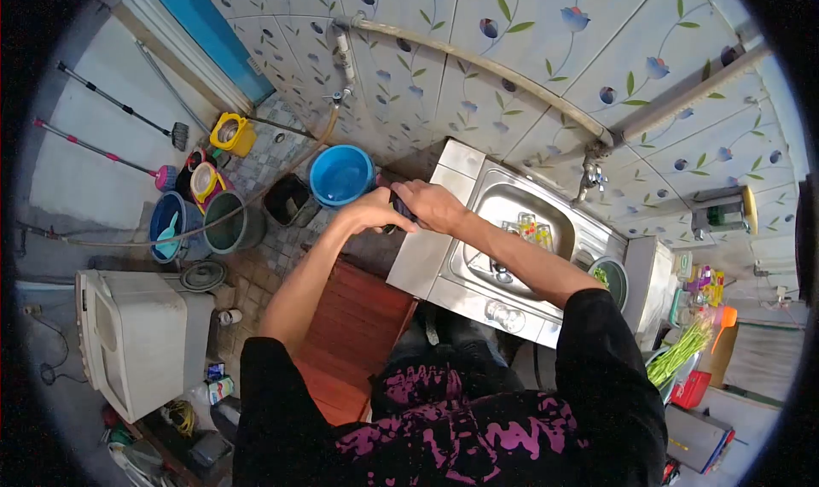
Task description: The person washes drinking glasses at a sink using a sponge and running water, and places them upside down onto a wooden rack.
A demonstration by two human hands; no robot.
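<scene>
Both my hands meet near the left end of the tiled counter, fingers bent around a small dark object that they mostly cover. My left hand is on its left side, my right hand on its right, reaching across the counter. What the object is cannot be made out. Just beyond my left hand, a blue basin stands low on the floor. Under my right forearm lies the steel sink, with glasses and some metal utensils inside.
A wall tap rises behind the sink. Buckets, including a dark green one, stand at the left near a white washing machine. Reddish boards lie below my left arm. Green vegetables are at the right.
</scene>
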